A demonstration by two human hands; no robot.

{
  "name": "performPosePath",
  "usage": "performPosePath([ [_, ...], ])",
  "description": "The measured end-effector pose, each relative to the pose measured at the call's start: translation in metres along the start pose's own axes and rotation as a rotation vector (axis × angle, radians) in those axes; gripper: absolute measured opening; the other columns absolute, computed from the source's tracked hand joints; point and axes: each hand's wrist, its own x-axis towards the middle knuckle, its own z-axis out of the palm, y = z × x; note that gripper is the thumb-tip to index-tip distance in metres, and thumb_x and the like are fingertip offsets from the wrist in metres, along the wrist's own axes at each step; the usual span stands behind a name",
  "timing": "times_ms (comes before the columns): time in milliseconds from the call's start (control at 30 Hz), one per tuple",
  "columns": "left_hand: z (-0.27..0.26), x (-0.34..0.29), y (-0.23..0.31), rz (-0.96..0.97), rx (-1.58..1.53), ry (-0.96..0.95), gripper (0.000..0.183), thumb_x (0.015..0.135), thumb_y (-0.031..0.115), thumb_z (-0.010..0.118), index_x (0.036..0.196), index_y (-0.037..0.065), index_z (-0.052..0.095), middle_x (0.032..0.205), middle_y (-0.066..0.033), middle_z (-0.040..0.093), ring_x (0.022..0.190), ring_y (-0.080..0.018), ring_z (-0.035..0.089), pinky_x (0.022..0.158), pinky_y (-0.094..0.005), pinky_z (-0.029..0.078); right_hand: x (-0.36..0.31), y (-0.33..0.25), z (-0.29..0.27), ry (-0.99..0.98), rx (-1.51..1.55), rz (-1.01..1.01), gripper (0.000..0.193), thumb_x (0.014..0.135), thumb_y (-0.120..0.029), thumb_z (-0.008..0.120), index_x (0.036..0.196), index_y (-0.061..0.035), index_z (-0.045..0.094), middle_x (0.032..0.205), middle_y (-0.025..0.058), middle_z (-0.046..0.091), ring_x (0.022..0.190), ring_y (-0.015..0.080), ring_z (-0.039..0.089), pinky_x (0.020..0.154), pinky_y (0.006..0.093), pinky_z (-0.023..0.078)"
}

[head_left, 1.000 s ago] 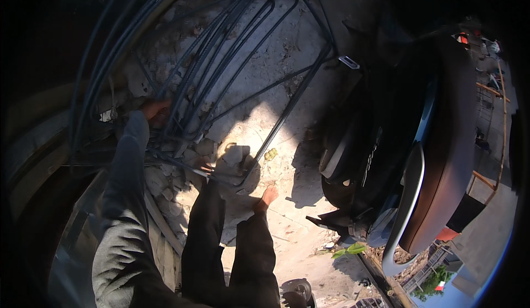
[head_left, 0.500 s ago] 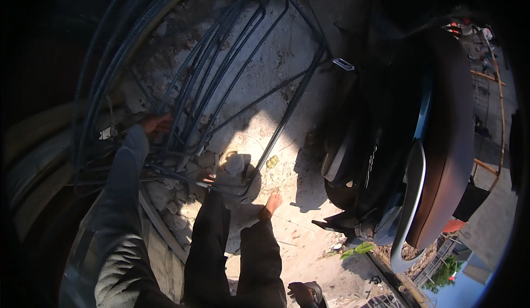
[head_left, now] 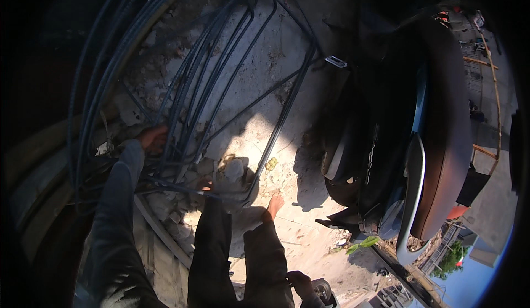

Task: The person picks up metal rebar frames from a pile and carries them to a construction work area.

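Observation:
A bundle of bent steel rebar frames [head_left: 190,81] leans over the ground in front of me and to the left. My left hand [head_left: 153,138] reaches in at the bundle's near left end, its fingers curled around bars there. Part of the grip is hidden among the rods. Low in the picture, my right hand [head_left: 300,283] hangs beside my dark trouser leg [head_left: 265,258], away from the rebar. It lies in shadow, and its fingers cannot be made out clearly. A round watch-like thing [head_left: 322,289] sits at that wrist.
A parked motorbike [head_left: 441,126] with a brown seat and silver grab rail stands close on the right. Wooden boards [head_left: 160,247] lie at the lower left. Rubble and a pale stone [head_left: 234,169] are near my bare foot [head_left: 275,204]. A green leaf [head_left: 362,244] lies below the motorbike.
My left hand has come slightly lower and its fingers have curled in at the bars. The view has shifted a little, and my right hand sits slightly higher.

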Motion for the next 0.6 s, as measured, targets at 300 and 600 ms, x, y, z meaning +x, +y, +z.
performPosePath([
  [300, 0.087, -0.078, -0.011, 0.271, 0.086, 0.178, 0.021, 0.083, 0.026, 0.061, 0.087, 0.005, 0.056, 0.066, -0.0026, 0.051, 0.055, -0.0133, 0.050, 0.051, -0.0313, 0.044, 0.017, -0.038, 0.003, -0.049, -0.022, -0.039, 0.015, 0.089, -0.009, 0.055, 0.101, -0.0027, 0.060, 0.088, 0.0042, 0.064, 0.076, 0.0102, 0.060, 0.065, 0.0248, 0.050],
  [600, 0.273, -0.174, -0.018, 0.440, -0.013, 0.337, 0.015, 0.072, 0.016, 0.060, 0.075, 0.004, 0.051, 0.060, -0.0021, 0.048, 0.055, -0.0129, 0.049, 0.051, -0.0313, 0.040, 0.136, -0.285, 0.026, 0.002, 0.285, -0.553, 0.038, 0.092, -0.027, 0.054, 0.120, -0.0017, 0.051, 0.098, 0.0072, 0.061, 0.084, 0.0132, 0.060, 0.070, 0.0252, 0.048],
])
